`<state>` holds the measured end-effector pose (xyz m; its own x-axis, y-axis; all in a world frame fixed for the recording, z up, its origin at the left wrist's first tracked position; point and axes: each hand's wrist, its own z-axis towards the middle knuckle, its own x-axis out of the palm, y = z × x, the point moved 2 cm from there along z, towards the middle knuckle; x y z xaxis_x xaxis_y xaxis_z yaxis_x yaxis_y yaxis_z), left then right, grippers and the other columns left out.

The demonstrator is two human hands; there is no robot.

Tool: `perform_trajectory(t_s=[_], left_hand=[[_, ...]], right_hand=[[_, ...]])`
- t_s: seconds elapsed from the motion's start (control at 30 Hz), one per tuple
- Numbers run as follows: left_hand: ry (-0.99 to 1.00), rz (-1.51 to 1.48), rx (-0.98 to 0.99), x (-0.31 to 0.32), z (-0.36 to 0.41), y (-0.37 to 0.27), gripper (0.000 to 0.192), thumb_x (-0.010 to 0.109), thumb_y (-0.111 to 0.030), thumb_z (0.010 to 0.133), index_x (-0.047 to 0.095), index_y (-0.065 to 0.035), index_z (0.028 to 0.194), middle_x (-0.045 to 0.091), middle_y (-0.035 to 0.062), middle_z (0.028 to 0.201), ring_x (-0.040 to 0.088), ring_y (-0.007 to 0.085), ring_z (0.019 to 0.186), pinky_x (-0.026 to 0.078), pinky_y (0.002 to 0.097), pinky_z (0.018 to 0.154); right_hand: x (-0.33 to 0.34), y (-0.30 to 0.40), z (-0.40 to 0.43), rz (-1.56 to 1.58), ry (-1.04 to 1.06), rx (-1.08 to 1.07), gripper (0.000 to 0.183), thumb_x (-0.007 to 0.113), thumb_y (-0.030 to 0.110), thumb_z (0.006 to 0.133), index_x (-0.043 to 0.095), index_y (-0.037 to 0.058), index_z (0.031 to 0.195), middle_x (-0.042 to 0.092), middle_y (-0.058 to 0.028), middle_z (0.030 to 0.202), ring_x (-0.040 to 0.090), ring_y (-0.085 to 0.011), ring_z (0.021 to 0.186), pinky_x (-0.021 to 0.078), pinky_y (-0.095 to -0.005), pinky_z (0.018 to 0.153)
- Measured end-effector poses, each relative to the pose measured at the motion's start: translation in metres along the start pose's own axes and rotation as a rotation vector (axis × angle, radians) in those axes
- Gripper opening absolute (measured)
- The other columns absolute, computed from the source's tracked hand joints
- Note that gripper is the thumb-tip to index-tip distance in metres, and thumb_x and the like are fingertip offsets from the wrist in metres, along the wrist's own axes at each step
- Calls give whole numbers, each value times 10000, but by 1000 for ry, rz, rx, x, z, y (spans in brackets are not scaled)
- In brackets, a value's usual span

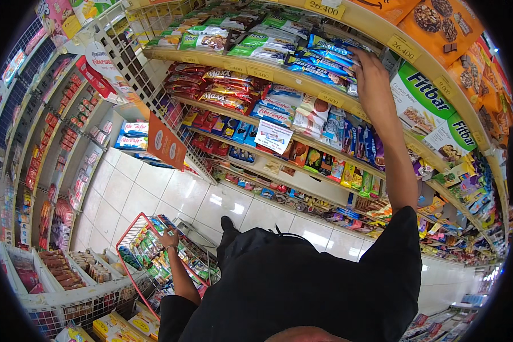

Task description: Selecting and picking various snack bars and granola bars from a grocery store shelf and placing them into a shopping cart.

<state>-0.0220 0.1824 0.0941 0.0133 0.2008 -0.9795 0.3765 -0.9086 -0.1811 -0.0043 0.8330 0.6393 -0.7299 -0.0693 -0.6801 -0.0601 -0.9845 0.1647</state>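
My right hand [371,73] is stretched up to a shelf, its fingers against the right end of a stack of blue Fitbar protein bars [322,64]. Whether it grips one is unclear. White and green Fitbar packets [260,45] lie in piles just left of the stack. Lower down, my left hand [169,238] is over a red-rimmed shopping cart [130,233]. Many green and white snack packets [147,248] fill the cart. The left fingers are too small and partly hidden to show what they hold.
Below the bars, a shelf carries red Maxx packets [228,87] and Fiberwafer packets [275,109]. A white wire rack panel [130,72] ends the shelving at left. Large Fitbar boxes [425,102] stand at right. White wire baskets [81,299] flank the cart above the tiled floor [149,184].
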Motion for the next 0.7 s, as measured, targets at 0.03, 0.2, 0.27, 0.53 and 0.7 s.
perform_trajectory(t_s=[0.03, 0.2, 0.27, 0.53, 0.7], left_hand=[[71, -1, -8, -4, 0, -6, 496, 741, -513, 684, 664, -213, 1072, 461, 290, 1324, 547, 428, 1117, 450, 481, 926], [581, -688, 189, -46, -29, -77, 530, 693, -366, 820, 568, -7, 1190, 569, 207, 1225, 545, 315, 1139, 430, 394, 966], [656, -835, 296, -104, -65, -142, 489, 662, -286, 872, 530, 18, 1233, 569, 174, 1236, 548, 265, 1145, 438, 358, 963], [962, -1114, 694, -192, -129, -281, 415, 603, -204, 929, 479, -20, 1279, 550, 117, 1272, 517, 203, 1190, 415, 335, 999], [1055, -1121, 684, -198, -138, -293, 377, 574, -176, 943, 483, -28, 1279, 542, 113, 1282, 505, 186, 1201, 391, 316, 1023]], right_hand=[[2, 1, 1, 6, -2, 0, 301, 519, 13, 891, 556, 33, 1189, 607, -221, 1035, 589, -377, 982, 462, -430, 835], [5, 1, 1, 75, -63, 14, 236, 527, 13, 897, 594, 10, 1123, 627, -191, 959, 615, -328, 895, 475, -396, 787], [4, 1, 2, 111, -83, 26, 219, 534, 13, 895, 606, 7, 1102, 632, -186, 939, 622, -316, 880, 478, -388, 777], [5, 3, 4, 24, -44, -22, 230, 588, 85, 883, 619, 8, 1098, 647, -187, 957, 635, -304, 891, 471, -377, 812], [-2, 6, 11, 123, 66, 66, 256, 599, 95, 869, 618, 0, 1106, 646, -214, 992, 622, -345, 944, 465, -393, 838]])
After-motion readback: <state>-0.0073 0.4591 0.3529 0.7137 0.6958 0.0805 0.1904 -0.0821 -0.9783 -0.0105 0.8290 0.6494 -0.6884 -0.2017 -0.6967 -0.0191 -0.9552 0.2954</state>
